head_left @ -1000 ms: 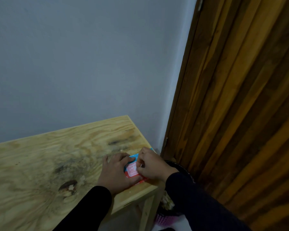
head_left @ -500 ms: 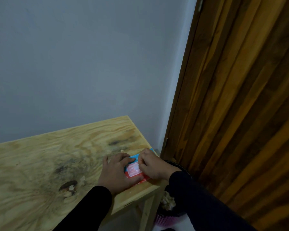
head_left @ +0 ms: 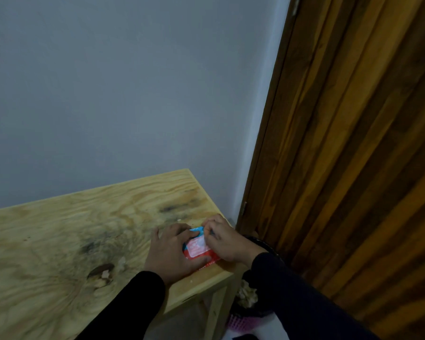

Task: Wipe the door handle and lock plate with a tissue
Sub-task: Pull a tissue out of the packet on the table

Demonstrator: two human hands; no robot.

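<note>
**Getting a tissue out of the little pack**

My left hand [head_left: 172, 251] lies flat with fingers spread, pressing down on the tissue pack [head_left: 198, 247]. The pack is red and blue and sits low in the middle of the frame, near the corner of the wooden table [head_left: 59, 236]. My right hand [head_left: 225, 239] is curled over the top of the pack, and its fingertips look like they pinch at the flap. I cannot tell if a tissue is between them yet.

The door [head_left: 353, 143] fills the right side of the frame. I cannot see its handle or lock plate from here.

What could go wrong? The pack is close to the table edge, so a hard tug could slide it off into the bin [head_left: 245, 315] below. If I pull too fast, the thin tissue could rip, or a whole bunch could come out together.
</note>
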